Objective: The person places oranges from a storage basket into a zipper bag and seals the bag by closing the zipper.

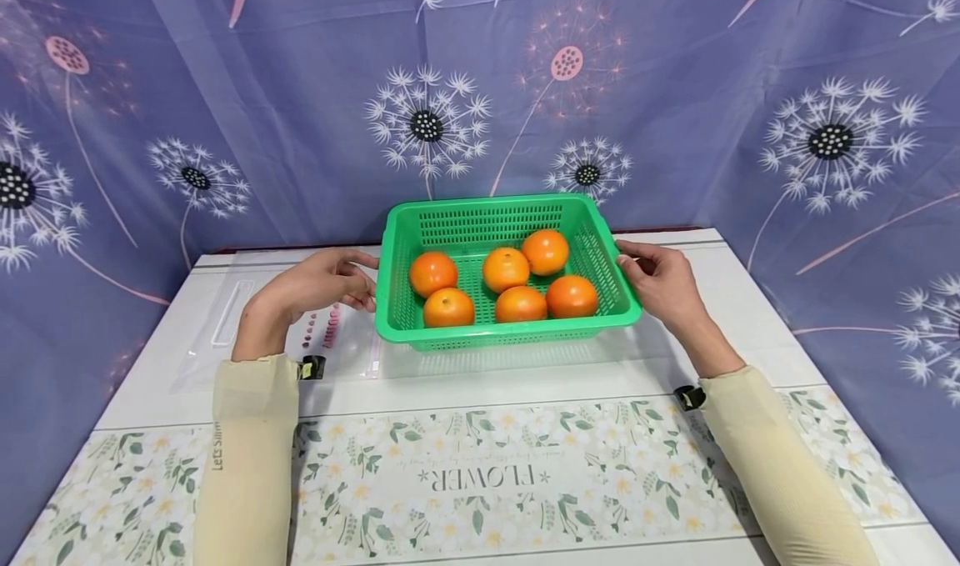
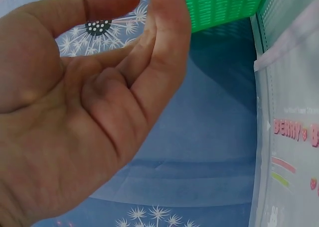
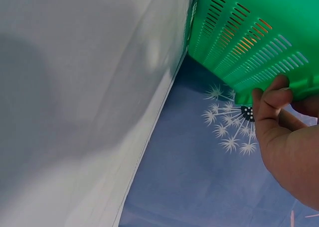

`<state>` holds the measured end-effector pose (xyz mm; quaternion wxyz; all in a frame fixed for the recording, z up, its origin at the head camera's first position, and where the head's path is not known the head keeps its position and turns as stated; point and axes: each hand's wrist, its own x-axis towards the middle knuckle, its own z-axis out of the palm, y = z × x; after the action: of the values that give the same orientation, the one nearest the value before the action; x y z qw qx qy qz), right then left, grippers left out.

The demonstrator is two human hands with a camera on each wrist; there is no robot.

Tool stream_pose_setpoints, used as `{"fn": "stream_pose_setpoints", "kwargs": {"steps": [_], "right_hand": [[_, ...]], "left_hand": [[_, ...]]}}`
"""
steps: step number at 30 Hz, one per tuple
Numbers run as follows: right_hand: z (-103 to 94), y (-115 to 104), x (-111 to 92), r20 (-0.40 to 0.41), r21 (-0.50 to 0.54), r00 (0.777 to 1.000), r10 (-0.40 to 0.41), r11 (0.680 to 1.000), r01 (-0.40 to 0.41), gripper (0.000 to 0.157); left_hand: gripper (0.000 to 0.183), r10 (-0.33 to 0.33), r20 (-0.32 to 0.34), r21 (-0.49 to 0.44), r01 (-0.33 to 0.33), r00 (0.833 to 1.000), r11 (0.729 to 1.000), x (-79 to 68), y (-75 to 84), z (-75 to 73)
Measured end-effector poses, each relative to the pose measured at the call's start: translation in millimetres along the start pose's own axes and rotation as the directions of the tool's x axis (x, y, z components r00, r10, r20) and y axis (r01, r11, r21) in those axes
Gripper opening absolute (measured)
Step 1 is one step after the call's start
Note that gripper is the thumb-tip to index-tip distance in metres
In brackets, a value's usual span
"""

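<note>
A green plastic basket (image 1: 502,334) with slotted walls stands at the back of the table, several round orange fruits (image 1: 506,268) inside it. At its left side my left hand (image 1: 311,287) holds the rim, thumb and bent fingers reaching to it; the fingertips are partly cut off in the left wrist view. My right hand (image 1: 663,283) grips the opposite rim. In the right wrist view, its curled fingers (image 3: 271,102) meet the edge of the basket (image 3: 249,38). Whether the basket's bottom touches the table is unclear.
Left of the basket a clear plastic bag (image 1: 322,328) with pink print lies flat, partly beneath my left hand. A flowered strip with the word FLOWER crosses the white table (image 1: 480,391). Purple dandelion curtains (image 1: 315,91) hang behind and at both sides.
</note>
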<state>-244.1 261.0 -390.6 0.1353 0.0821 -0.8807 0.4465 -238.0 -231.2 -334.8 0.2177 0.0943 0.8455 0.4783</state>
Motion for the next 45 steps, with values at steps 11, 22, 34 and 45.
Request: {"fn": "stream_pose_setpoints", "kwargs": {"steps": [11, 22, 34, 45], "right_hand": [[2.4, 2, -1, 0.0, 0.02, 1.0, 0.005, 1.0, -0.005, 0.036], [-1.4, -2, -2, 0.012, 0.054, 1.0, 0.001, 0.999, -0.002, 0.036], [-1.1, 1, -1, 0.001, 0.075, 1.0, 0.008, 0.997, -0.008, 0.035], [-0.7, 1, 0, 0.002, 0.057, 1.0, 0.006, 0.998, -0.006, 0.035]], "left_hand": [[0.044, -0.011, -0.08, 0.013, 0.012, 0.997, 1.0, 2.9, -1.4, 0.4], [0.044, 0.034, -0.208, 0.06, -0.021, 0.978, 0.998, 4.5, -4.9, 0.4], [0.049, 0.011, -0.312, 0.206, 0.057, 0.95, 0.977, 12.7, -11.4, 5.2], [0.061, 0.014, -0.313, 0.325, 0.094, 0.95, 0.941, 22.3, -19.1, 9.7]]}}
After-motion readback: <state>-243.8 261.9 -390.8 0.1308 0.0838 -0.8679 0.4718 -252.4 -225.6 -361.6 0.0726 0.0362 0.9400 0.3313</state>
